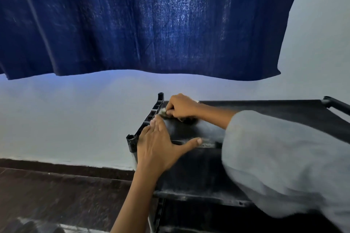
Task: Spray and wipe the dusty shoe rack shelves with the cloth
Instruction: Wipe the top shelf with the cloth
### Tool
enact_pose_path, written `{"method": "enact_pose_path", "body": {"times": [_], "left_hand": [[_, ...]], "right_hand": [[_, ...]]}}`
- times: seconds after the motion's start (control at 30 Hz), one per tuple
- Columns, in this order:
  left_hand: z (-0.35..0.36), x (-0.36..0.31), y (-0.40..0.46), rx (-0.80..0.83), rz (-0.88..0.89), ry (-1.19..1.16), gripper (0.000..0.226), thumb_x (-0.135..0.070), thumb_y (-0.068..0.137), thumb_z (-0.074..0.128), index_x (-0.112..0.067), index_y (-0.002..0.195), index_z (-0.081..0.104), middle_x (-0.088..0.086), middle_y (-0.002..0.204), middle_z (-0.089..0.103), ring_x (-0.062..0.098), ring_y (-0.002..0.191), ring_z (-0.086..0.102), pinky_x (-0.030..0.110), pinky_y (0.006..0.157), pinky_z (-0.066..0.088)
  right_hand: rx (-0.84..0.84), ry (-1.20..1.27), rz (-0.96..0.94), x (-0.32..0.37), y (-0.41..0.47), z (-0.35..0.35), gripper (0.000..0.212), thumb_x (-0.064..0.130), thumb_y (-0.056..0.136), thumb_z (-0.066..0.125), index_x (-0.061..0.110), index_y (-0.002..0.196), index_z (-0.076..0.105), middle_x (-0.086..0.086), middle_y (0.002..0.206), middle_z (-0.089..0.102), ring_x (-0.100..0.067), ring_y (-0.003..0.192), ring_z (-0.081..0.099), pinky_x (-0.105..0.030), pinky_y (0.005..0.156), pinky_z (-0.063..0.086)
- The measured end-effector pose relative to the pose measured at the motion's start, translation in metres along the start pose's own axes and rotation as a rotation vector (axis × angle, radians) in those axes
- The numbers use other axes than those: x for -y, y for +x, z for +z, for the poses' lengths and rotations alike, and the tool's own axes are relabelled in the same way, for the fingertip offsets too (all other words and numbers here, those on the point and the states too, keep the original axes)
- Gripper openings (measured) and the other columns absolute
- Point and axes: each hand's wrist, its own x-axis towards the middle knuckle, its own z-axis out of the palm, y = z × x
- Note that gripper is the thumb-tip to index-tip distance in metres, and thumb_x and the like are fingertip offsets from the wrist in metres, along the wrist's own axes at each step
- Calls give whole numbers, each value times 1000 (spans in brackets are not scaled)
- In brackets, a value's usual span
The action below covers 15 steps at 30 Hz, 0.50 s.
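Nearest to me, at about 5 o'clock, a grey sleeve fills the lower right and hides much of the shoe rack's front. Going from the left: the dark floor and pale wall sit at 8 to 9 o'clock, with a blue curtain hanging at 12.

My left hand, near centre, lies flat with fingers together and thumb stretched along the front rail of the shoe rack. I judge it is there to steady the light frame while the other hand rubs.

Just beyond it, toward 1 o'clock, my right hand is curled, fingertips pinching a small pale wad, the cloth, pressed at the top shelf's left edge against the plastic side piece. That corner probably traps dust, hence the tight grip.

Grey dust shows on the front rail and the lower rail. No spray bottle is in view.
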Motion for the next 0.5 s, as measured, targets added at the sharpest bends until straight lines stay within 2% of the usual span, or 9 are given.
{"method": "enact_pose_path", "body": {"times": [0.07,0.13,0.2,0.27,0.33,0.37,0.43,0.5], "left_hand": [[0,-1,-1,-3,-17,-37,138,-96,58,31,-1,154,-1,13,163,14,22,149,17,35,117,19],[0,-2,-2,0,-27,-82,142,-96,55,33,-1,153,-6,13,163,10,22,150,13,34,118,16],[1,-1,-2,6,-39,-124,147,-98,51,33,-1,152,-9,13,162,16,23,149,16,35,118,19],[4,1,-1,0,-52,-144,152,-102,46,31,-1,152,-10,14,155,35,27,144,29,38,113,31],[7,3,1,-8,-52,-130,154,-104,44,27,-1,153,-9,14,145,48,29,135,41,39,106,41],[7,4,1,-11,-47,-109,154,-105,43,24,-2,153,-8,14,140,52,28,131,45,39,102,44],[7,3,3,-16,-27,-56,152,-104,44,19,-2,154,-4,11,128,60,27,122,52,38,95,48],[7,3,4,-27,-12,-9,149,-103,46,15,-2,154,-2,9,116,65,26,113,57,36,91,50]], "right_hand": [[214,133,-106,14,-28,-18,17,21,89,64,15,101,74,8,88,72,1,73,58,-16,70,42],[359,221,-192,23,-59,-38,17,24,88,67,18,101,74,11,86,72,6,69,56,-9,68,42],[421,292,-214,20,-83,-51,18,26,86,69,18,101,75,8,91,74,2,74,60,-17,73,46],[446,335,-180,5,-98,-58,17,28,83,72,23,99,75,19,89,72,0,80,63,-23,78,49],[384,272,-107,-14,-104,-55,16,23,79,76,25,95,76,31,79,68,8,78,61,-15,74,47],[308,190,-54,-26,-102,-50,17,19,78,77,25,94,77,28,80,69,7,77,61,-15,74,47],[116,31,69,-51,-88,-35,19,16,76,77,24,94,77,13,90,74,-3,82,65,-24,81,52],[-30,3,202,-66,-67,-23,18,16,77,75,23,94,77,3,94,74,-15,87,67,-29,83,53]]}}
